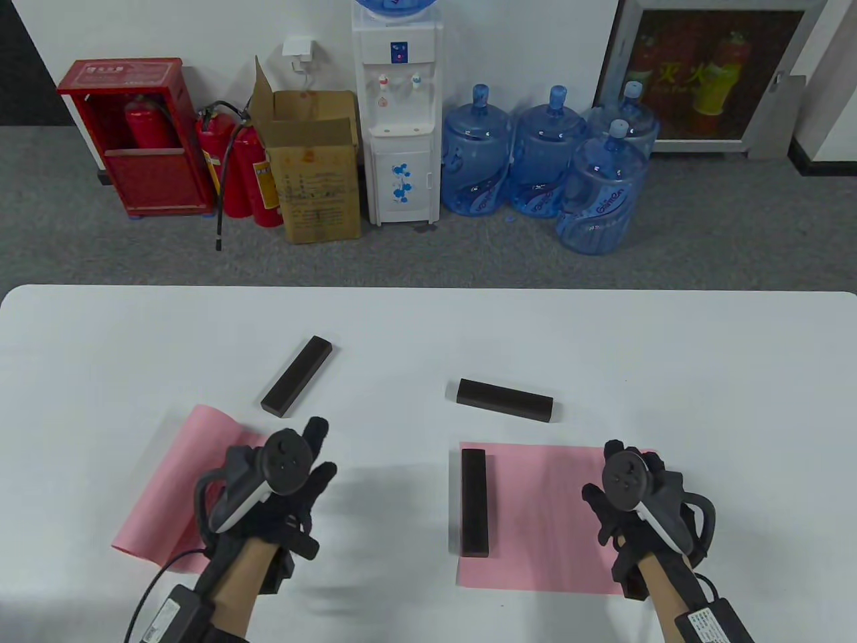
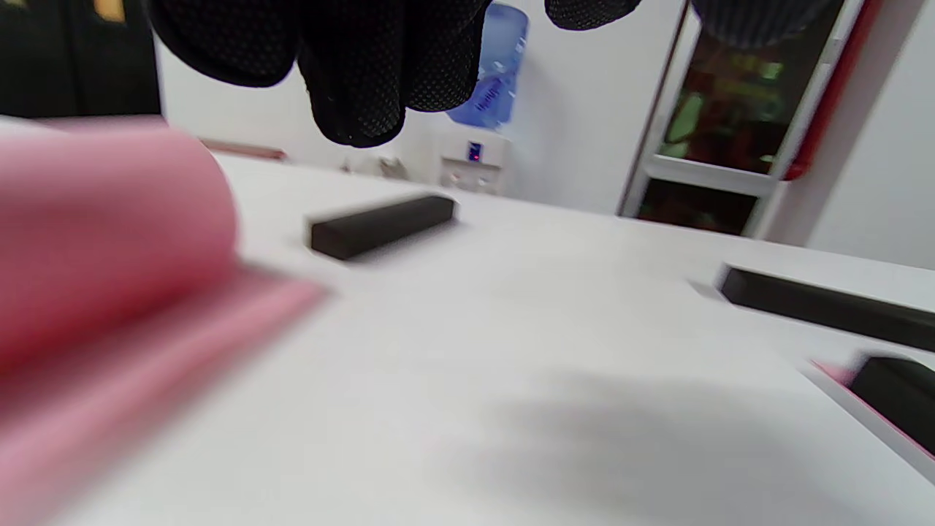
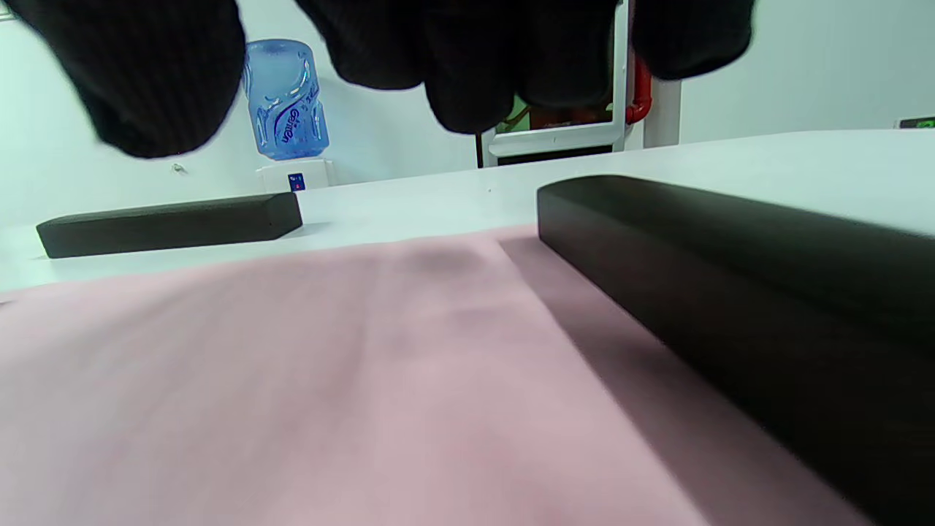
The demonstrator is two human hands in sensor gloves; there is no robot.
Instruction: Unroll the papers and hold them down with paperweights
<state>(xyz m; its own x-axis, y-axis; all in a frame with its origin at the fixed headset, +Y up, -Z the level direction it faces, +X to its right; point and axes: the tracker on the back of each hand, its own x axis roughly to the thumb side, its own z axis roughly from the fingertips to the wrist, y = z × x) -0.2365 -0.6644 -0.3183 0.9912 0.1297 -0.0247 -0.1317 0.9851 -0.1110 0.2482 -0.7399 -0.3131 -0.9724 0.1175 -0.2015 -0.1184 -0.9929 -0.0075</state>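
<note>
Table view: white worktop point(image 1: 428, 321) carried two matte pink sheets. The right sheet point(image 1: 542, 516) lay flat, one dark rectangular bar point(image 1: 474, 502) on its left edge. Two more bars point(image 1: 297, 384) point(image 1: 505, 399) sat on bare worktop. The left sheet point(image 1: 167, 489) was partly hidden under the left hand point(image 1: 281, 482), fingers spread, holding nothing. The right hand point(image 1: 629, 495) hovered over its sheet's right edge.

Left wrist view: blurry; pink curl point(image 2: 109, 219) rose at left.

Right wrist view: right grip cannot be told; fingertips point(image 3: 467, 80) cut off.

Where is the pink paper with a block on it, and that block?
pink paper point(image 1: 549, 516), table view, bare middle.
block point(image 1: 474, 502), table view, middle of top face.
</note>
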